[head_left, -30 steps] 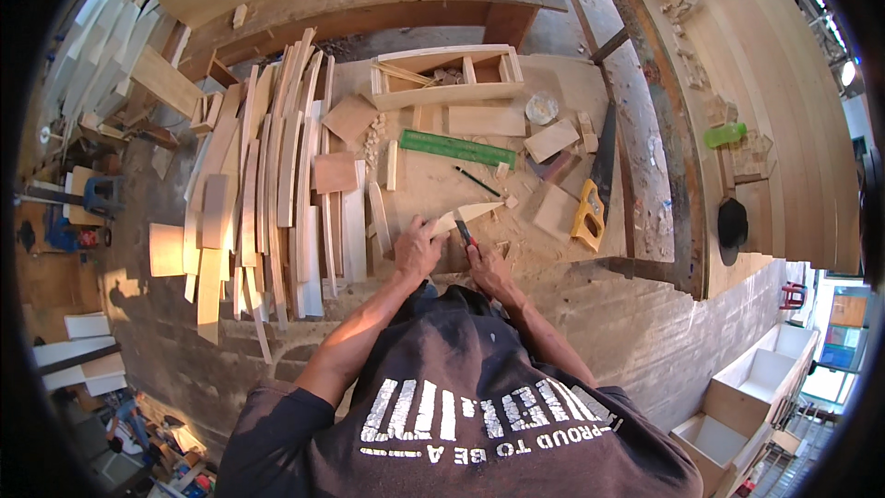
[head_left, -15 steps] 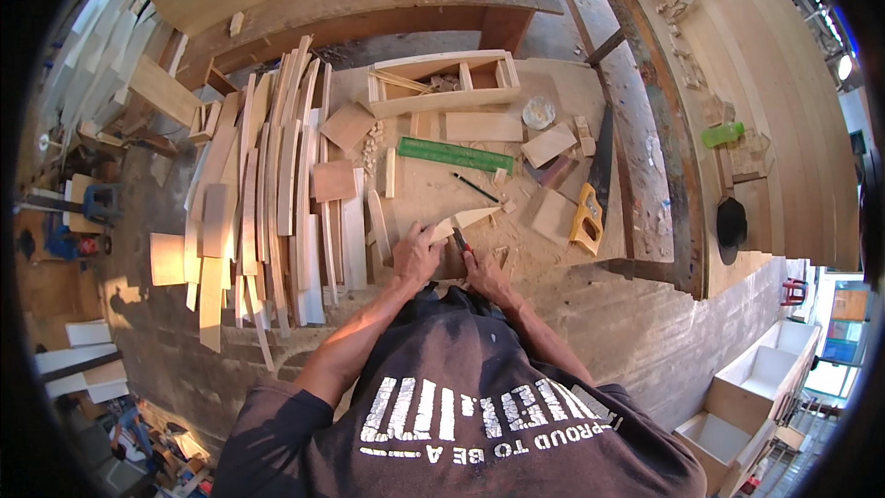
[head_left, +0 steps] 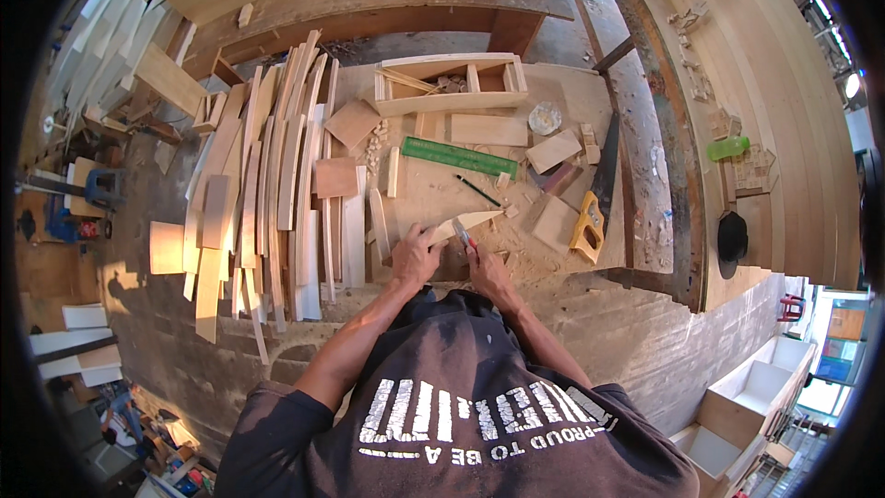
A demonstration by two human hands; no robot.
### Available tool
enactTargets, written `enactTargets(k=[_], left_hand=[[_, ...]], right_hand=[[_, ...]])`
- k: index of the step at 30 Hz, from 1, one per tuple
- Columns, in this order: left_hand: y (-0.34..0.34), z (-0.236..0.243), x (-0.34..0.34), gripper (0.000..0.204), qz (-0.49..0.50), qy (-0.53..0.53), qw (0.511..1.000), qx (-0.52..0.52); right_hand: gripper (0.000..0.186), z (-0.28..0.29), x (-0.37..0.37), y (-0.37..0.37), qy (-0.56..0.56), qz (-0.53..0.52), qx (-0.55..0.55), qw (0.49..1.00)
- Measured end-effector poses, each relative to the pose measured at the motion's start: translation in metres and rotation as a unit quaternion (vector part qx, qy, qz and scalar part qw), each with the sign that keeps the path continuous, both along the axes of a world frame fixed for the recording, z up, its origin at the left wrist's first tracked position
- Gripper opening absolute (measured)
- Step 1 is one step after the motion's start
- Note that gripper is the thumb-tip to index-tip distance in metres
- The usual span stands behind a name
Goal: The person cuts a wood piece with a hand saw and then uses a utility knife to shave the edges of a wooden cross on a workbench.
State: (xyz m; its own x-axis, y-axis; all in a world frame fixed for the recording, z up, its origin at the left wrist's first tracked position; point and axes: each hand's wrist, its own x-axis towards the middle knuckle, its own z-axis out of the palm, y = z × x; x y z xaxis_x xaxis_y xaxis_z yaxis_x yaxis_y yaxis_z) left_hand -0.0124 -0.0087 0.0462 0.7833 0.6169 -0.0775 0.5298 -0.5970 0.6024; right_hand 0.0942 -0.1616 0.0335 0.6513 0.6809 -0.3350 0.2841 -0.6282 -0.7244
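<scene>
Near the table's front edge, my left hand (head_left: 417, 256) is closed on the near end of a pale pointed strip of wood (head_left: 477, 219), whose tip slants up to the right. My right hand (head_left: 493, 275) grips a red-handled knife (head_left: 464, 232). Its grey blade lies against the side of the strip, just right of my left fingers. Beyond the strip are a dark pencil (head_left: 479, 191) and a green ruler (head_left: 459, 158). Small shavings and offcuts lie around the tip. My palms hide part of the handle and the strip's lower end.
A stack of long boards (head_left: 267, 184) fills the left side. A divided wooden box (head_left: 452, 85) stands at the back, beside a round clear container (head_left: 545, 117). On the right lies a yellow-handled handsaw (head_left: 590, 224), close to wood blocks (head_left: 556, 223). A larger bench (head_left: 784, 148) runs along the right.
The knife blade has shifted slightly along the strip and is turned more flatly to it. My left hand keeps its hold on the wood. The whole view has tilted a little.
</scene>
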Motion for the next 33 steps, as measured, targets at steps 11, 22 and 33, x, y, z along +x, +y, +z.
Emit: enactTargets(k=[11,22,33], left_hand=[[0.004,-0.008,-0.003,0.035,-0.016,-0.014,1.0,0.004],[0.005,-0.004,0.0,0.031,-0.014,0.002,1.0,-0.018],[0.008,-0.008,-0.001,0.039,-0.001,-0.038,0.999,-0.034]], right_hand=[[0.039,-0.018,0.014,0.003,-0.003,0.072,0.045,0.996],[0.031,-0.007,-0.005,0.0,-0.046,-0.047,0.104,0.992],[0.029,0.03,0.0,-0.013,-0.149,0.023,0.063,0.987]])
